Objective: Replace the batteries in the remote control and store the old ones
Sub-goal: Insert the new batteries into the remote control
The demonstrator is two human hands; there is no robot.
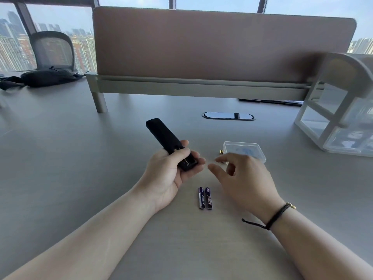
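Note:
My left hand [171,170] holds a black remote control [161,136] with its back up and the battery compartment [187,163] open at the near end. My right hand [242,174] hovers just right of that end, fingers apart and curled, holding nothing that I can make out. Two purple batteries [204,198] lie side by side on the desk between my wrists. A small clear plastic box [245,149] sits behind my right hand, with a gold-tipped battery [221,152] partly showing at its left side.
A clear drawer organiser [341,116] stands at the right. A beige desk divider [212,47] runs across the back, with a cable grommet [228,115] before it. A black bag [46,76] and a mesh chair [52,49] are at the far left.

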